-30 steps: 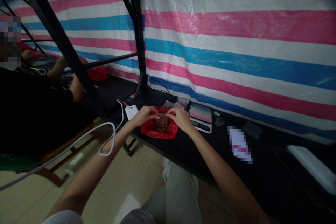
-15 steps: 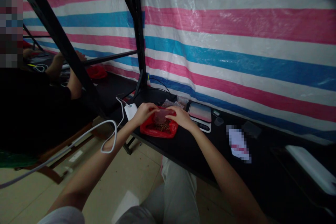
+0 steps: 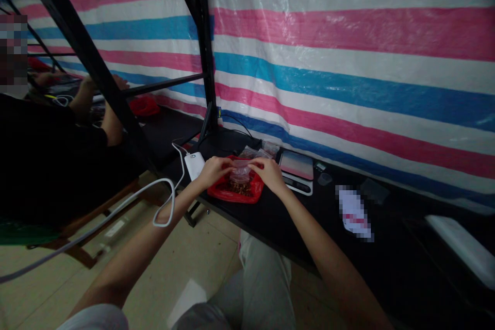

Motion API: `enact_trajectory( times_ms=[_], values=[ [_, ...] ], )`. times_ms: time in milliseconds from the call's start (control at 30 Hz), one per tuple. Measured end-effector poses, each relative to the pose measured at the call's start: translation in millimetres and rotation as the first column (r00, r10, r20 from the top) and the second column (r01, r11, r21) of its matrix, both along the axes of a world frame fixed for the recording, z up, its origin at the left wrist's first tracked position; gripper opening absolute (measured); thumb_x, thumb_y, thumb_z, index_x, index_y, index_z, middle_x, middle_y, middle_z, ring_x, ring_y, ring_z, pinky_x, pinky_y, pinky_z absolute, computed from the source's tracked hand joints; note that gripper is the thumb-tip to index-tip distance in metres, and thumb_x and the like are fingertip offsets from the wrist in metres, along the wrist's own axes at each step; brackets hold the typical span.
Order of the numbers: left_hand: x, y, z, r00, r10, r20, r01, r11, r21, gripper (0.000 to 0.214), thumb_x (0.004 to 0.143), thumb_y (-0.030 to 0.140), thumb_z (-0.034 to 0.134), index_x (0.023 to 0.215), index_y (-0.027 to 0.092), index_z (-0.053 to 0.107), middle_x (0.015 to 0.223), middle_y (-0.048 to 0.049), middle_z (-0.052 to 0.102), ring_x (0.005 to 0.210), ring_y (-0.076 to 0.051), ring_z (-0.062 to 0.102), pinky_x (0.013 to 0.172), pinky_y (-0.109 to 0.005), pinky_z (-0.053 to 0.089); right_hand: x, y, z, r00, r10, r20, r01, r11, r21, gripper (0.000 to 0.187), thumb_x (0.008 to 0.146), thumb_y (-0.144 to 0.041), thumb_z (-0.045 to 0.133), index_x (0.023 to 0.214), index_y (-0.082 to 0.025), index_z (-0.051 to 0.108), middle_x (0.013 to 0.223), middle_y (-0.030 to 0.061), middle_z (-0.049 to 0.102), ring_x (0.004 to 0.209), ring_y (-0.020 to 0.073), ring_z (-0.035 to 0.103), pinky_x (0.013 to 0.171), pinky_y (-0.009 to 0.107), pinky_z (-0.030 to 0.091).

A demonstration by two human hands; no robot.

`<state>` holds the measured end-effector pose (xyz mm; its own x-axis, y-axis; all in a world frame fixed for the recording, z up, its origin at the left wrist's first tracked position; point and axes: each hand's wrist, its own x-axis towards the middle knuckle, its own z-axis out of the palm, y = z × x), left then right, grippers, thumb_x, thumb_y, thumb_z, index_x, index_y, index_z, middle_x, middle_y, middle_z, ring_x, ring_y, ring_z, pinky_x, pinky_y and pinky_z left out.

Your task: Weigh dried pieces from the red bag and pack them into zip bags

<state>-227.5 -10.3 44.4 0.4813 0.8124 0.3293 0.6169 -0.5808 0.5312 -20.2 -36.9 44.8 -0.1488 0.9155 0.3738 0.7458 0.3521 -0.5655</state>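
Note:
Between my hands a small clear plastic bag (image 3: 241, 169) is stretched by its upper edge. My left hand (image 3: 216, 171) pinches its left corner, and my right hand (image 3: 268, 170) pinches the right one. Directly below lies a red plastic bag (image 3: 235, 197), spread open like a tray on the black table. Small brown pieces (image 3: 240, 187) are heaped in it; what they are I cannot make out. The clear bag hangs just over this heap, and whether anything is inside it is hard to see.
Several filled clear bags (image 3: 257, 151) lie behind the red bag. To the right are a scale (image 3: 297, 166), a small clear lid-like piece (image 3: 325, 179) and a white paper (image 3: 353, 214). A white power bank (image 3: 194, 165) with a cable is at left. A co-worker (image 3: 50, 149) sits beyond the black frame.
The clear bag's top edge is now pulled straight and wider between my fingers. My hands have shifted only slightly, and the view has tilted a little.

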Motion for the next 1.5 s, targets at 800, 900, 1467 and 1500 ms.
enact_trajectory(
  times_ms=[800,900,1467,1500],
  values=[
    [14,-9,-6.2,0.944,0.030,0.329,-0.015,0.999,-0.049,0.021,0.075,0.034,0.055,0.081,0.016,0.065,0.078,-0.0022,0.067,0.068,-0.014,0.061,0.065,-0.022,0.046,7,-1,-15.2,0.978,-0.001,-0.207,-0.007,0.999,-0.039,0.028,0.070,-0.034,0.061,0.096,-0.022,0.059,0.085,0.0008,0.068,0.081,0.0166,0.063,0.072,0.028,0.047],
    [16,-11,-2.9,0.941,0.021,0.338,-0.012,1.000,-0.029,0.024,0.075,0.038,0.055,0.078,0.016,0.064,0.072,-0.0016,0.066,0.064,-0.013,0.059,0.061,-0.021,0.045,7,-1,-15.8,0.963,0.066,-0.260,-0.086,0.994,-0.066,0.026,0.071,-0.034,0.061,0.094,-0.022,0.060,0.086,0.0014,0.068,0.081,0.0158,0.063,0.073,0.027,0.046],
    [11,-14,3.9,0.937,-0.005,0.350,0.045,0.993,-0.106,0.030,0.076,0.042,0.053,0.087,0.015,0.060,0.070,-0.0004,0.063,0.063,-0.012,0.057,0.060,-0.021,0.044,2,-7,-18.6,0.975,-0.037,-0.218,0.027,0.999,-0.048,0.021,0.074,-0.040,0.056,0.078,-0.022,0.067,0.074,0.0013,0.069,0.069,0.0171,0.064,0.064,0.025,0.046],
    [12,-15,5.0,0.942,-0.031,0.334,0.074,0.990,-0.117,0.031,0.076,0.042,0.054,0.092,0.016,0.059,0.071,0.0003,0.063,0.063,-0.012,0.057,0.060,-0.021,0.044,2,-7,-18.7,0.970,-0.029,-0.242,0.022,0.999,-0.034,0.021,0.075,-0.040,0.056,0.078,-0.022,0.067,0.074,0.0013,0.069,0.069,0.0171,0.064,0.065,0.025,0.046]
  ],
)
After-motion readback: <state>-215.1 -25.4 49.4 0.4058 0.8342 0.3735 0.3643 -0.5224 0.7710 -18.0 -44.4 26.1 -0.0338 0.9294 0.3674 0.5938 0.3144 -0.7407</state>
